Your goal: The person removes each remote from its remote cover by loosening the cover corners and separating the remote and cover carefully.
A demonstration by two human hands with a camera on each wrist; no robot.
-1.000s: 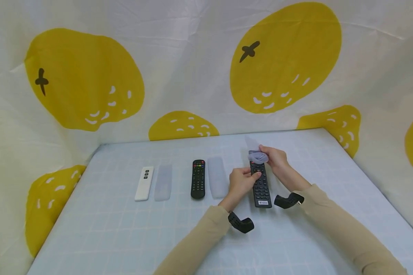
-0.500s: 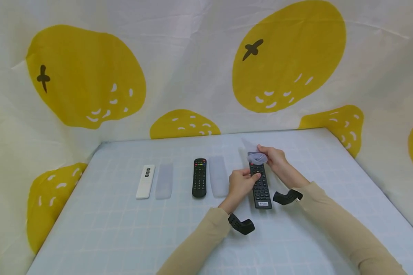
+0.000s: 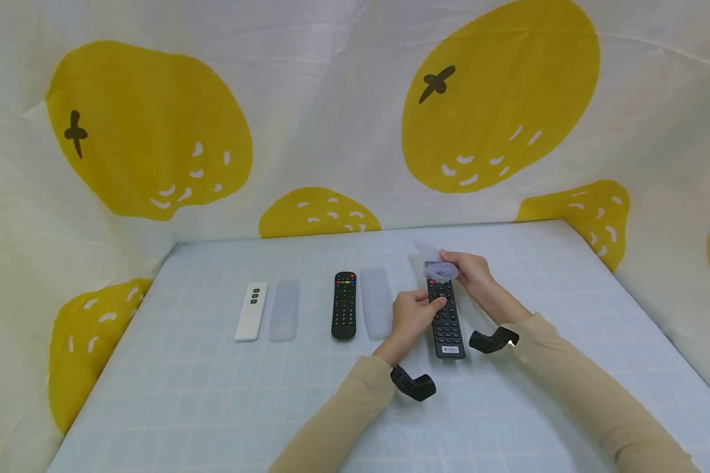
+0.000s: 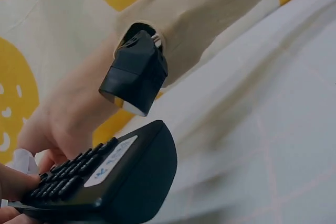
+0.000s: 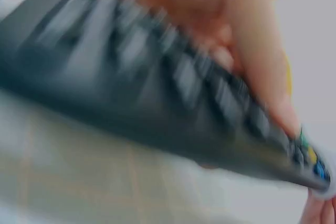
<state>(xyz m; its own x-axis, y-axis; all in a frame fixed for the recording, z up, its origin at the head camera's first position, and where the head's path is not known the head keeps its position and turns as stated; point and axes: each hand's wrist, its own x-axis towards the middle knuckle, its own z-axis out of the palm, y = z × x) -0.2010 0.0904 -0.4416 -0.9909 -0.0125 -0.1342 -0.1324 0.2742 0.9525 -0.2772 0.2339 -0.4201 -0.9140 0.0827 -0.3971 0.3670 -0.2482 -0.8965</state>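
Note:
In the head view my left hand (image 3: 413, 318) grips a black remote control (image 3: 448, 328) in mid-length, thumb on its buttons. My right hand (image 3: 474, 272) pinches a translucent remote cover (image 3: 440, 271) at the remote's far end. The cover is bunched in a ring around that end, and a loose flap stands up beyond it. The left wrist view shows the remote's labelled near end (image 4: 126, 182) tilted off the cloth. In the blurred right wrist view the left thumb (image 5: 257, 51) lies along the buttons, and the bunched cover is at the right edge.
To the left lie another black remote (image 3: 344, 309) with a flat translucent cover (image 3: 376, 305) beside it. Farther left are a white remote (image 3: 251, 312) and a second flat cover (image 3: 284, 312). A pale checked cloth (image 3: 201, 394) covers the table; a printed curtain stands behind.
The head view has shifted slightly. Both hands have moved a little left with the black remote and the bunched cover; their holds look the same.

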